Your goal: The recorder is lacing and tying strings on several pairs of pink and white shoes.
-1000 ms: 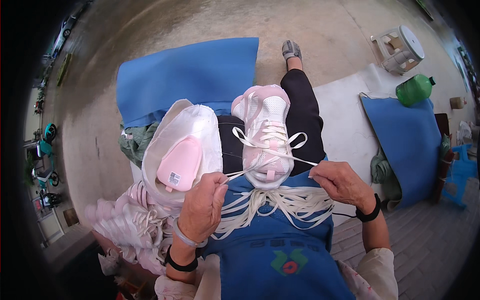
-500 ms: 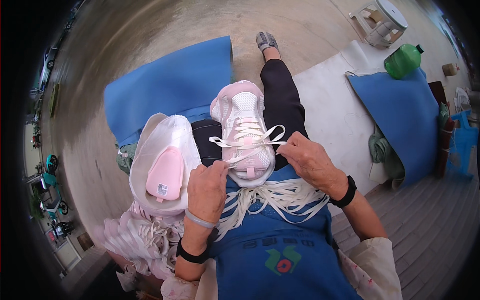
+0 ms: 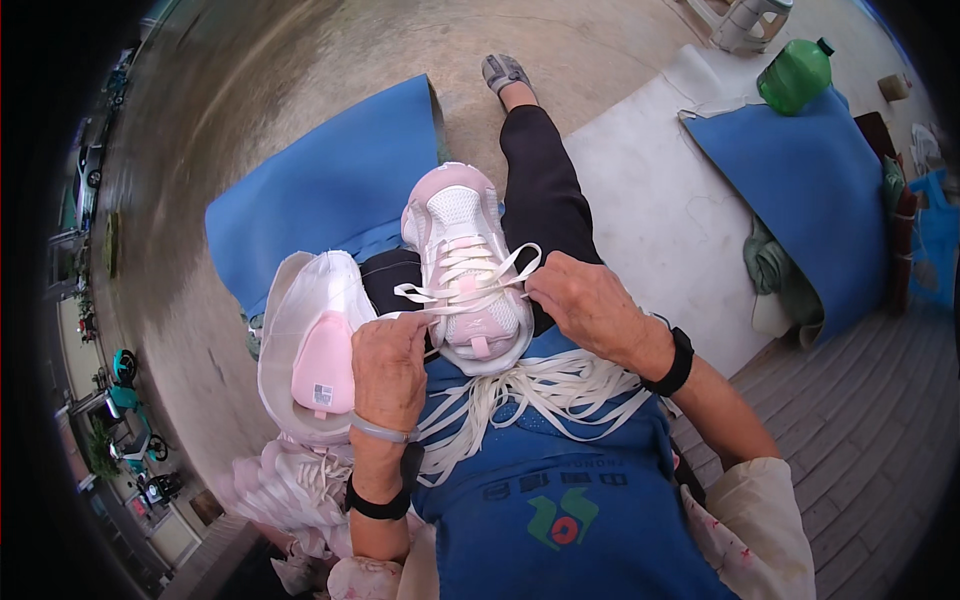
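Observation:
A pink and white sneaker rests on my lap, toe pointing away from me. Cream shoelaces run through its eyelets, with a loop and crossed ends over the tongue. My left hand is closed at the sneaker's left side, pinching a lace end. On the other side my right hand pinches the lace close to the loop. Several loose cream laces lie bunched on my blue apron, just below the heel. Left of the sneaker sits an off-white, shoe-shaped piece with a pink, labelled pad inside.
More pink and white sneakers are piled at my lower left. Blue sheets lie ahead and at right, the latter with a green bottle on it. A white stool stands far right.
Both hands have shifted slightly left in the picture along with the sneaker, and the right lace loop looks smaller. The whole view has tilted a little.

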{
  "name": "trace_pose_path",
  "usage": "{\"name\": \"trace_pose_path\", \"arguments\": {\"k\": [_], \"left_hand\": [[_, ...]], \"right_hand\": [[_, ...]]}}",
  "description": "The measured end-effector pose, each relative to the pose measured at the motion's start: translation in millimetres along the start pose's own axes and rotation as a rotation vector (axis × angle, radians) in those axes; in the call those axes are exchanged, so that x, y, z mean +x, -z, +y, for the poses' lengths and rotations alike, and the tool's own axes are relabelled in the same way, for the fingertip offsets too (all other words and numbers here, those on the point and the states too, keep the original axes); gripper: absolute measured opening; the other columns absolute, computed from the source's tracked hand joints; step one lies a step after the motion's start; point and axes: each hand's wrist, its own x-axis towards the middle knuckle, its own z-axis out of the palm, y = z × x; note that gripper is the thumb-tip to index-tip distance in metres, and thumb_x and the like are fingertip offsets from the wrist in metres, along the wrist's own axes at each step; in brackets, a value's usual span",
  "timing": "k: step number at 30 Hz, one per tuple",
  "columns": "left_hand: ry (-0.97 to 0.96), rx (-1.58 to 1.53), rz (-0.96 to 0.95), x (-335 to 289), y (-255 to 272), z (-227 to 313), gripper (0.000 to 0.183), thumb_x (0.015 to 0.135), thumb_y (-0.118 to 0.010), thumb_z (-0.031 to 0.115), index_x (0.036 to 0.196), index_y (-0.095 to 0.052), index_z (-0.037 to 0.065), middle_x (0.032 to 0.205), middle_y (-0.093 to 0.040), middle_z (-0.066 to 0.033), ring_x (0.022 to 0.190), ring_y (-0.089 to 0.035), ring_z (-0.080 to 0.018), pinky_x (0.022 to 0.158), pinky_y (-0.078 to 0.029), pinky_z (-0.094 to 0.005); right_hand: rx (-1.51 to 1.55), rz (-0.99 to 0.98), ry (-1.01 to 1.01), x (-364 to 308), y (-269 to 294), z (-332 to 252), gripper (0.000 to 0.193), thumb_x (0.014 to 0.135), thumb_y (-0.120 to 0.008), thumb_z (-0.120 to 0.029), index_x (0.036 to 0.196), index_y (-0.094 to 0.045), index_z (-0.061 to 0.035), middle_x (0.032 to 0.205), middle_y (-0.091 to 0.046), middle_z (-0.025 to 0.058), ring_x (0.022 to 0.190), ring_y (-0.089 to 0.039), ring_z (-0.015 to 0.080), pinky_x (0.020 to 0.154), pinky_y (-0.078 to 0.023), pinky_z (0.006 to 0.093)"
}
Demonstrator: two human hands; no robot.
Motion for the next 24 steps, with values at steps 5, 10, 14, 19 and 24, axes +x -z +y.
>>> {"name": "trace_pose_path", "arguments": {"k": [5, 10, 14, 19, 24], "left_hand": [[0.0, -0.105, 0.028, 3.6, -2.8, -6.8, 0.008, 0.083, -0.063, 0.006, 0.091, -0.067, 0.005, 0.083, -0.066, -0.0126, 0.08, -0.059, -0.0307, 0.073, -0.045, -0.0402], [-0.038, 0.015, 0.019, 8.3, -3.8, -7.4, 0.005, 0.084, -0.063, 0.007, 0.088, -0.066, 0.005, 0.08, -0.061, -0.0122, 0.079, -0.057, -0.0326, 0.072, -0.044, -0.0413], [0.002, -0.038, -0.051, 9.4, 1.7, -13.3, 0.006, 0.085, -0.062, 0.008, 0.088, -0.066, 0.005, 0.081, -0.06, -0.012, 0.079, -0.056, -0.0319, 0.072, -0.043, -0.0414], [0.002, -0.034, -0.069, 12.8, 2.0, -15.3, 0.006, 0.084, -0.062, 0.009, 0.086, -0.065, 0.005, 0.081, -0.058, -0.0117, 0.08, -0.055, -0.0316, 0.072, -0.043, -0.0412], [0.018, -0.045, -0.068, 17.8, 2.0, -18.2, 0.006, 0.084, -0.062, 0.01, 0.085, -0.066, 0.005, 0.08, -0.058, -0.0115, 0.08, -0.055, -0.0308, 0.073, -0.043, -0.0408]], "right_hand": [[-0.004, -0.008, 0.032, 2.6, -3.2, 0.4, 0.005, 0.085, -0.059, -0.005, 0.087, -0.06, -0.001, 0.082, -0.054, 0.0131, 0.072, -0.058, 0.0299, 0.062, -0.049, 0.0378], [-0.185, -0.145, 0.095, 12.3, 10.6, -17.2, 0.005, 0.077, -0.059, -0.001, 0.081, -0.06, 0.0013, 0.082, -0.057, 0.0149, 0.073, -0.064, 0.0292, 0.062, -0.051, 0.0394], [-0.224, -0.18, 0.154, 19.8, 9.1, -26.5, 0.003, 0.077, -0.057, 0.002, 0.08, -0.057, 0.0013, 0.081, -0.055, 0.0144, 0.07, -0.06, 0.0313, 0.061, -0.049, 0.0409], [-0.342, -0.357, 0.065, 33.0, 14.9, -35.0, 0.007, 0.076, -0.059, -0.001, 0.083, -0.06, 0.0014, 0.082, -0.059, 0.0158, 0.071, -0.064, 0.0338, 0.064, -0.051, 0.0419], [-0.174, -0.361, 0.033, 38.8, 12.8, -15.7, 0.009, 0.08, -0.057, -0.005, 0.076, -0.06, 0.0026, 0.076, -0.06, 0.0197, 0.069, -0.062, 0.0366, 0.064, -0.049, 0.0425]]}}
